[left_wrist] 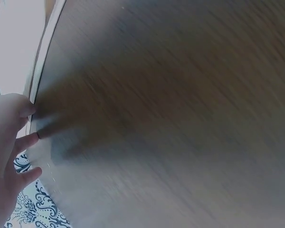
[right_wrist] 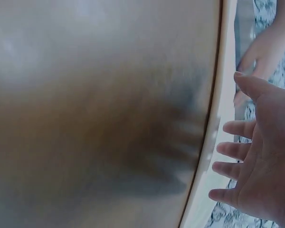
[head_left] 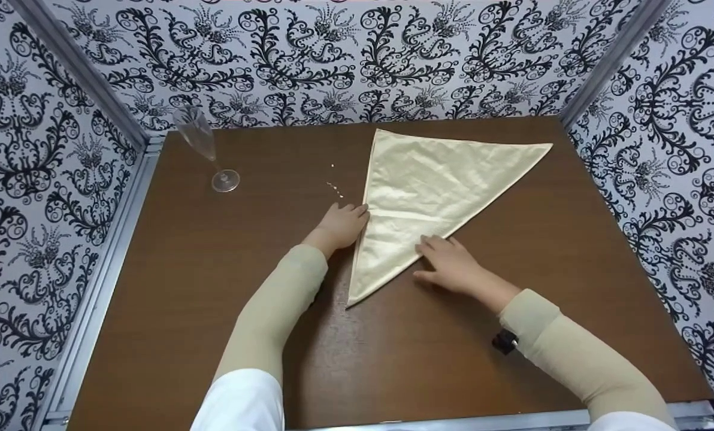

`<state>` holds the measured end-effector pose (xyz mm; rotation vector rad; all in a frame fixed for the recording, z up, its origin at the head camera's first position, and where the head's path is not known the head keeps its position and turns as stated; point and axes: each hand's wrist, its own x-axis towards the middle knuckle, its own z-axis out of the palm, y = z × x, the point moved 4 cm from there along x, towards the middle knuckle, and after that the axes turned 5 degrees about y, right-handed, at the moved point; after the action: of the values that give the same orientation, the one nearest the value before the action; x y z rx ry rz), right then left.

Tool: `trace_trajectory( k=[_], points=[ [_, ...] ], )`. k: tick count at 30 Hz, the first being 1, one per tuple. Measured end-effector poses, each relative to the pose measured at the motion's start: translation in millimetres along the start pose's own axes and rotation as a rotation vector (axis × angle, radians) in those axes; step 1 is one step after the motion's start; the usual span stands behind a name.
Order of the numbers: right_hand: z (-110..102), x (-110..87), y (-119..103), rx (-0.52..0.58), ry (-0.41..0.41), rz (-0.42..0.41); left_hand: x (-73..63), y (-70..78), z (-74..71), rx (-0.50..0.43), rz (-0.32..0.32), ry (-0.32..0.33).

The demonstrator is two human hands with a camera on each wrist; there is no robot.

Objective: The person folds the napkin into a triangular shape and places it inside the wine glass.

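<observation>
A pale gold satin cloth napkin [head_left: 417,185], folded into a triangle, lies flat on the brown table with one sharp corner toward the person. At its left edge, my left hand [head_left: 345,224] touches the fold with its fingertips; the left wrist view shows the thumb at that edge and the fingers [left_wrist: 26,141] apart. On the other side, my right hand [head_left: 450,263] reaches to the slanted edge, its fingertips right at the border and the thumb held away. In the right wrist view the fingers [right_wrist: 232,151] are spread and nearly straight over the cloth.
A clear champagne flute [head_left: 225,181] stands at the back left of the wooden table [head_left: 213,269]. Small white marks [head_left: 335,187] show left of the napkin. Patterned walls [head_left: 333,60] with metal frame rails enclose the table at the back and sides.
</observation>
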<state>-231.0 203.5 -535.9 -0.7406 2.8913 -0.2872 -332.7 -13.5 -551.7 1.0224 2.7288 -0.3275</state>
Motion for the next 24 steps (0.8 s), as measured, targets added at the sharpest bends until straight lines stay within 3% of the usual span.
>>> trace_trajectory(
  k=[11, 24],
  points=[
    [16, -3.8, -9, -0.031, 0.005, 0.005, -2.9, 0.8, -0.6, -0.013, -0.006, -0.009],
    [8, 1.0, -9, -0.054, 0.026, 0.005, -4.1, 7.1, -0.5, 0.01, -0.033, 0.002]
  ],
)
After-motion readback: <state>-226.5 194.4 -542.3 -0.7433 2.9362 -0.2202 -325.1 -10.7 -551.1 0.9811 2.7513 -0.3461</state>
